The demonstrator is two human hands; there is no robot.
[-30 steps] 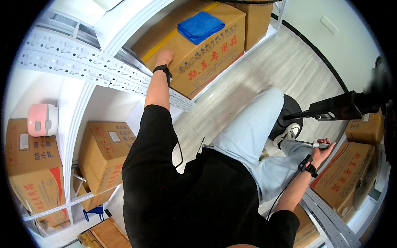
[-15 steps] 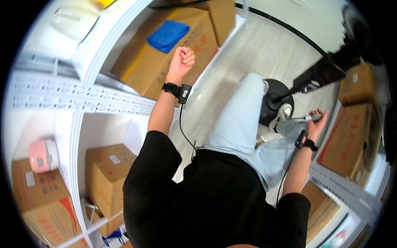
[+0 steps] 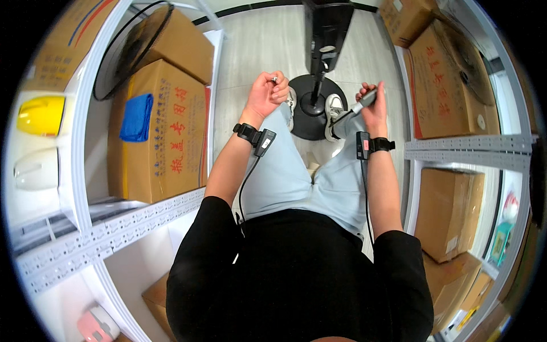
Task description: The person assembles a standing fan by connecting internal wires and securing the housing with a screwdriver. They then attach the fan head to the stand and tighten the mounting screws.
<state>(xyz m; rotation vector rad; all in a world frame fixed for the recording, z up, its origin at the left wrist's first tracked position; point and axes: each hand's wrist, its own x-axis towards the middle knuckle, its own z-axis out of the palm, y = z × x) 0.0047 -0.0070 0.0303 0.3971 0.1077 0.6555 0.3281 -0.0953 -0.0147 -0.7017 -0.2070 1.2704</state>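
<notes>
My left hand is raised over my left thigh, its fingers curled in. A small shiny metal piece shows at its fingertips, too small to name. My right hand grips a grey-handled tool, whose thin dark shaft points down and left. It looks like a screwdriver, but the tip is not clear. Ahead of me, near my shoes, a black floor stand rises from a round base, with a wide dark panel on top. Neither hand touches the stand.
White metal shelving on the left holds a large carton with a folded blue cloth, and yellow and white rounded housings. More cartons fill the right-hand shelves. Black cables run from both wrist devices.
My view has turned left-to-right, so the stand now appears straight ahead and the right shelves show more fully. Both hands keep their holds and appear closer together.
</notes>
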